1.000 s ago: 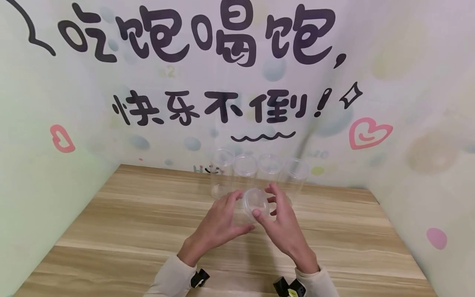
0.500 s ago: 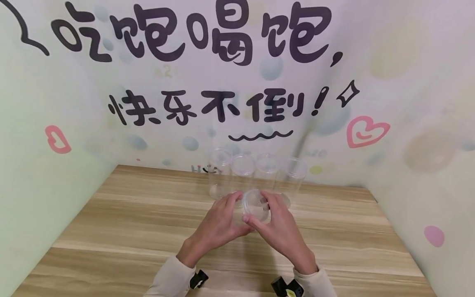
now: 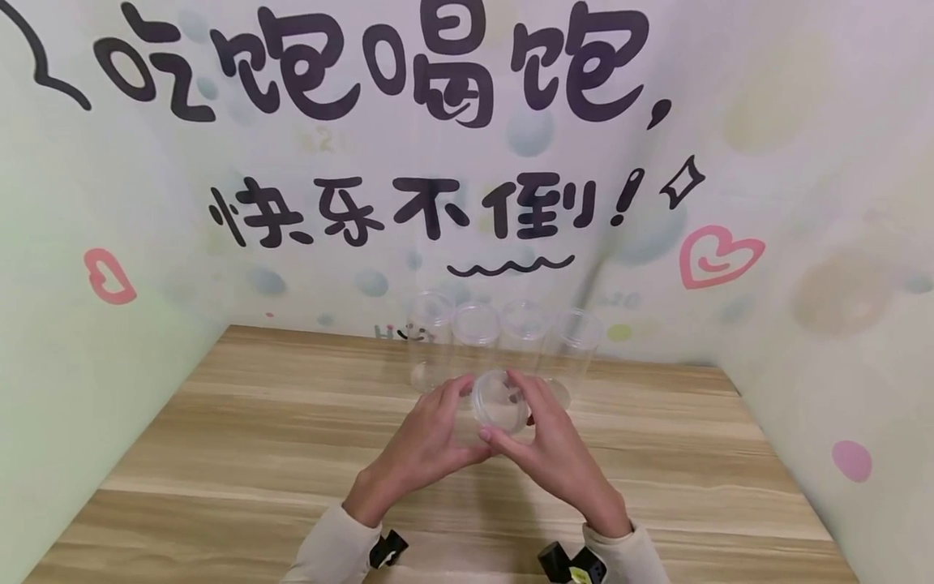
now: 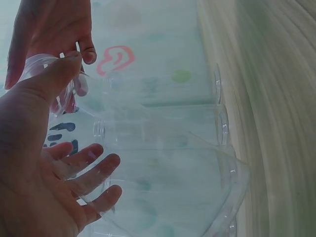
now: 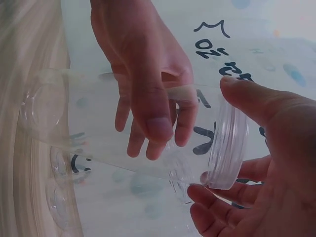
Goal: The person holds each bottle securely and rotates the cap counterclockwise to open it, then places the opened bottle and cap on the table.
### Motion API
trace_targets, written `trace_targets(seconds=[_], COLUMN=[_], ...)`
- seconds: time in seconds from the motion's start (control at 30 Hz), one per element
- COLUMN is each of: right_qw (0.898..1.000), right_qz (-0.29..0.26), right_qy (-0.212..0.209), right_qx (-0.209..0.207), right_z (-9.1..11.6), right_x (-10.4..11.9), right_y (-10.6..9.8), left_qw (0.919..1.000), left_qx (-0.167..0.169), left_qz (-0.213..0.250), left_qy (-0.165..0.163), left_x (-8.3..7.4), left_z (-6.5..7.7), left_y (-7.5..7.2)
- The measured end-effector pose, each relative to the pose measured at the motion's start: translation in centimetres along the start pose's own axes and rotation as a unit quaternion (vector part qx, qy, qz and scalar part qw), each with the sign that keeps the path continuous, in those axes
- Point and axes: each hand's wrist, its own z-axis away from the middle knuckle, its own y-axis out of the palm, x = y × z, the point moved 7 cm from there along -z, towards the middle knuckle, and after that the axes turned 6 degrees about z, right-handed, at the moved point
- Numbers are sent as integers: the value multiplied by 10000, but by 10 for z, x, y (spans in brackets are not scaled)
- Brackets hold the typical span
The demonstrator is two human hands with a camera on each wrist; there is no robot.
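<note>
In the head view a clear plastic jar tilts between both hands, its round transparent lid (image 3: 499,403) facing up toward me. My left hand (image 3: 419,442) grips the jar's body below the lid. The fingers and thumb of my right hand (image 3: 558,442) hold the lid's rim from the other side. From the right wrist, the ridged lid (image 5: 229,145) shows at the top end of the see-through jar body (image 5: 94,106), between right thumb and fingers. The left wrist view has the jar body (image 4: 173,182) slanting down in front of the left fingers.
Several tall clear jars with lids (image 3: 477,324) stand side by side at the back of the wood-grain table (image 3: 292,405), just behind the hands. A printed wall (image 3: 350,284) rises directly behind them. Side walls flank the table.
The right fingers, earlier spread off the lid, have come in against its rim. The lid has moved slightly left with the view. My left hand keeps its grip on the body.
</note>
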Motion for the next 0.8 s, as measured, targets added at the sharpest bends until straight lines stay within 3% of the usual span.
trace_targets(seconds=[0.3,0.57,0.8], right_qw=[9991,9970,9963], right_qz=[-247,-644,-666], right_qy=[-266,-124,-192], right_qx=[223,419,516], right_z=[-1,-1,-1], right_x=[-2,-4,-5], right_y=[-4,-5,-5], left_qw=[9997,9978,9966], left_qx=[241,452,483], left_qz=[89,449,625], left_qy=[-40,-174,-218], left_x=[0,1,1], left_z=[0,0,0], left_y=[-1,-1,-1])
